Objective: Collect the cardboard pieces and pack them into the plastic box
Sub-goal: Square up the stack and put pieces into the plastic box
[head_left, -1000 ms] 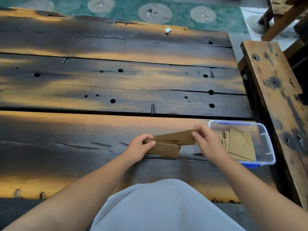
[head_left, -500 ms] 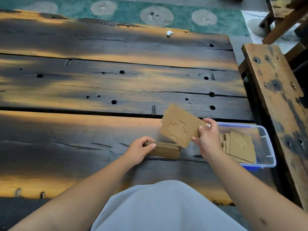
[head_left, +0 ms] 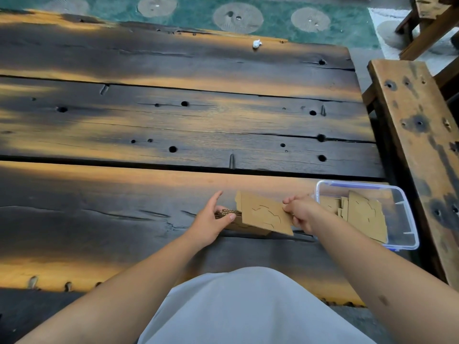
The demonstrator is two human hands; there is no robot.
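Note:
A small stack of brown cardboard pieces (head_left: 238,225) lies on the dark wooden table near its front edge. My left hand (head_left: 211,220) rests on the stack's left end, thumb on the top edge, fingers spread. My right hand (head_left: 301,212) pinches one flat cardboard piece (head_left: 267,216) with cut lines by its right edge, tilted just above the stack. To the right stands a clear plastic box (head_left: 407,219) with a blue rim, holding several cardboard pieces (head_left: 365,216).
A wooden bench (head_left: 422,135) runs along the table's right side, close to the box. A small white crumpled scrap (head_left: 257,43) lies near the table's far edge. The tabletop (head_left: 149,120) has holes and cracks between its planks.
My right hand lifted one piece off the stack, raised it upright, then brought it back down low over the stack. My left hand's fingers have spread while staying on the stack.

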